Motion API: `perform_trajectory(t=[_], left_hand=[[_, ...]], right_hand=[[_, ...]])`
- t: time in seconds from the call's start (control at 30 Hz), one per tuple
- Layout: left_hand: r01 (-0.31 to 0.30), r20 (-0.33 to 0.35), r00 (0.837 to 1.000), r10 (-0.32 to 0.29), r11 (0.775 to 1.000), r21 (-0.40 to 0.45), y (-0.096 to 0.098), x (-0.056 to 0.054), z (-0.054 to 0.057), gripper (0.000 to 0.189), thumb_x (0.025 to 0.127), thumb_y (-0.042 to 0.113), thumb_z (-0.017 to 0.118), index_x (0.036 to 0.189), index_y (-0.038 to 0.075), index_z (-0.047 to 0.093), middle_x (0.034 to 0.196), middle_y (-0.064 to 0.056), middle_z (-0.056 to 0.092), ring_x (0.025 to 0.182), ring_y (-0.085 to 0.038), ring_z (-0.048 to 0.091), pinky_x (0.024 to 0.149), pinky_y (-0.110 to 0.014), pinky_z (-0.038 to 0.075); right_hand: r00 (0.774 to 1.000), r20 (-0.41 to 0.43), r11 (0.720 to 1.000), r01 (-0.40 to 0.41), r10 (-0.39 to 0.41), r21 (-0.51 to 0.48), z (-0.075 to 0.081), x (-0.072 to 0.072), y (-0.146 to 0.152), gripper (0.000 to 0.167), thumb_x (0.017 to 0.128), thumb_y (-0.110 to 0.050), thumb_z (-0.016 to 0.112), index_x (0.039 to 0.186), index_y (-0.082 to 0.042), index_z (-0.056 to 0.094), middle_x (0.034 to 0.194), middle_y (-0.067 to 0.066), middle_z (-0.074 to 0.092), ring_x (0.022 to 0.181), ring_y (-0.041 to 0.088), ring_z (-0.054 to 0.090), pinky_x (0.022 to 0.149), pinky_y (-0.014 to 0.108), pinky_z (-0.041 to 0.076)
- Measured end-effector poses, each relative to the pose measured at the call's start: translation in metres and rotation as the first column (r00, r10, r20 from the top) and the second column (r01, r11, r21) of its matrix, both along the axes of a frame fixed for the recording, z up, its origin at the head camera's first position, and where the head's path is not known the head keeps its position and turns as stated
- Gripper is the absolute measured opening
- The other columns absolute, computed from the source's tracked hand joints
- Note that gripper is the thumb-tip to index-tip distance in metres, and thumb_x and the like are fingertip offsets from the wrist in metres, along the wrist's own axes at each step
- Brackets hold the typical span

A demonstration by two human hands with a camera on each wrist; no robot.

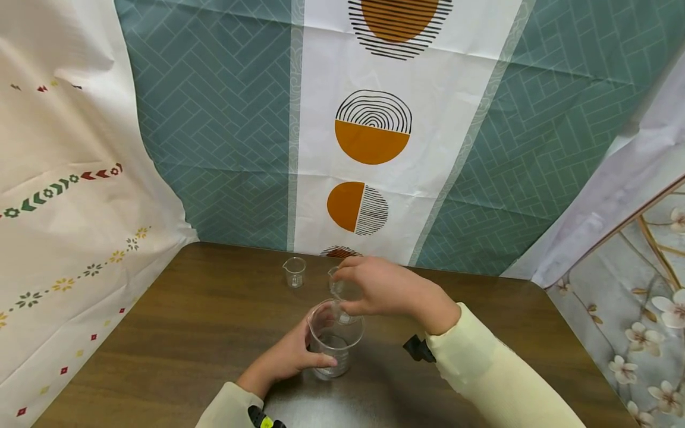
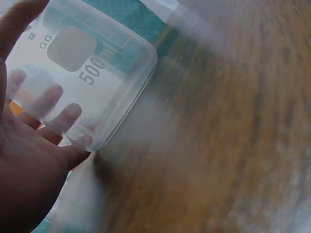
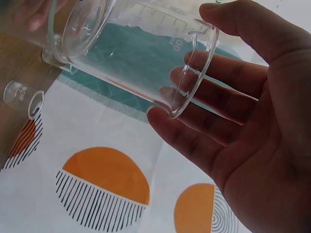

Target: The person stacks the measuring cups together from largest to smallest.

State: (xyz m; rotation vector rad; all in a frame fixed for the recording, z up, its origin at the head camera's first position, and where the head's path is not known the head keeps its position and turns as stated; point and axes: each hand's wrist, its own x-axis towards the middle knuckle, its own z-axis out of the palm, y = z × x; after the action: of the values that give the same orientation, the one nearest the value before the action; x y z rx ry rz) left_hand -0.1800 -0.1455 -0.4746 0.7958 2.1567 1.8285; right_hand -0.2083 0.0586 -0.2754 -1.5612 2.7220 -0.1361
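Observation:
A large clear glass beaker (image 1: 342,345), marked 500 ml in the left wrist view, stands on the table. My left hand (image 1: 291,353) grips it around the side, thumb in front and fingers behind. Above its mouth, my right hand (image 1: 387,291) holds a smaller clear beaker (image 3: 131,58) near the rim, thumb on one side and fingers spread on the other. The base of that smaller beaker sits at the large one's opening in the right wrist view. Behind the hands are two tiny beakers: one (image 1: 295,273) to the left, the other (image 1: 333,276) partly hidden by the right hand.
The brown wooden table (image 1: 214,321) ends at a teal and white patterned cloth (image 1: 241,148) hanging behind it. A cream embroidered cloth (image 1: 69,208) hangs at the left, and a floral cloth (image 1: 631,333) runs down the right side.

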Motion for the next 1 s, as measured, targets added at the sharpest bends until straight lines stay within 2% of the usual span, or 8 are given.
perform_trajectory(t=[0.17,0.4,0.6,0.83,1.0], left_hand=[[-0.006,0.011,1.000,0.006,1.000,-0.011,-0.001,0.000,0.000,0.095,0.080,0.019,0.079,0.152,0.020,0.017,0.153,-0.009,0.035,0.140,-0.032,0.036,0.111,-0.042,0.033],[-0.033,0.024,0.999,0.034,0.998,-0.045,-0.001,0.001,0.001,0.097,0.079,0.021,0.080,0.153,0.018,0.017,0.153,-0.009,0.034,0.138,-0.030,0.037,0.109,-0.047,0.034],[-0.043,0.031,0.999,0.045,0.998,-0.048,0.000,0.001,0.002,0.099,0.078,0.021,0.081,0.153,0.015,0.016,0.153,-0.009,0.034,0.138,-0.029,0.036,0.109,-0.049,0.033],[-0.027,0.002,1.000,0.027,0.999,-0.020,0.000,0.000,0.000,0.098,0.078,0.019,0.081,0.153,0.019,0.017,0.150,-0.009,0.038,0.134,-0.023,0.041,0.108,-0.038,0.037],[-0.025,0.008,1.000,0.025,1.000,-0.010,0.000,0.001,0.001,0.099,0.077,0.020,0.081,0.153,0.021,0.017,0.149,-0.008,0.040,0.132,-0.021,0.043,0.106,-0.033,0.038]], right_hand=[[1.000,0.011,1.000,-0.003,0.003,0.019,-0.003,0.001,-0.003,0.041,0.087,-0.030,0.068,0.123,-0.011,0.065,0.124,0.000,0.062,0.111,0.016,0.061,0.097,0.032,0.049],[1.000,0.027,0.999,0.008,-0.009,0.035,-0.008,0.002,-0.005,0.042,0.087,-0.032,0.068,0.124,-0.012,0.064,0.126,0.001,0.061,0.115,0.018,0.060,0.099,0.034,0.048],[1.000,0.022,0.999,-0.017,0.017,0.028,-0.015,0.001,-0.007,0.040,0.087,-0.032,0.068,0.121,-0.011,0.065,0.123,0.000,0.062,0.109,0.016,0.062,0.096,0.032,0.049],[0.999,0.013,0.999,-0.031,0.031,0.029,-0.020,0.001,-0.009,0.039,0.087,-0.033,0.069,0.119,-0.012,0.066,0.117,-0.001,0.063,0.101,0.013,0.063,0.091,0.029,0.051],[0.999,0.034,0.999,-0.019,0.018,0.042,-0.024,0.002,-0.010,0.040,0.087,-0.034,0.069,0.120,-0.013,0.066,0.116,-0.002,0.063,0.099,0.013,0.063,0.091,0.029,0.051]])
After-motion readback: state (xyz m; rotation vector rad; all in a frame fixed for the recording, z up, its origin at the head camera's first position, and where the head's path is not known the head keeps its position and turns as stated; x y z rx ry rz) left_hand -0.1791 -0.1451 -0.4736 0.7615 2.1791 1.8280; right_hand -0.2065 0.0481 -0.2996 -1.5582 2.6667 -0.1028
